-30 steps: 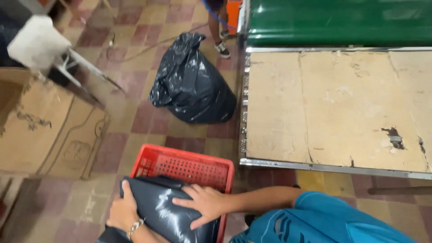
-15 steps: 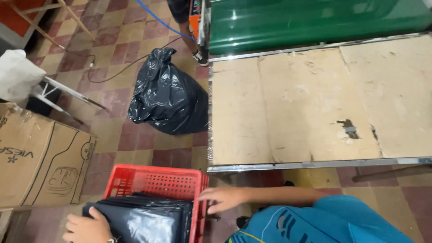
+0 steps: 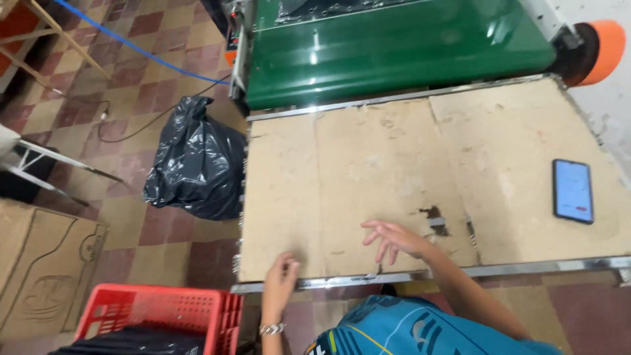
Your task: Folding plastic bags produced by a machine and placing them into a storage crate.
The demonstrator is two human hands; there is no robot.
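Observation:
My left hand (image 3: pixel 280 277) rests on the front edge of the worn tan table (image 3: pixel 368 164), fingers loosely curled with nothing in them. Farther right, my right hand (image 3: pixel 394 240) hovers over the tabletop with its fingers spread and empty. Below left on the floor stands a red plastic crate (image 3: pixel 161 314) with black plastic bags (image 3: pixel 141 342) inside. A smartphone (image 3: pixel 572 191) lies face up on the right side of the table.
A full black rubbish bag (image 3: pixel 197 164) sits on the tiled floor left of the table. A green machine (image 3: pixel 394 46) with an orange roller (image 3: pixel 605 41) stands behind the table. A cardboard box (image 3: pixel 39 269) is at far left, a metal chair frame (image 3: pixel 46 164) above it.
Both hands have left the black bags in the red crate and moved up onto the table. The view has shifted right and up, bringing the phone and machine into sight.

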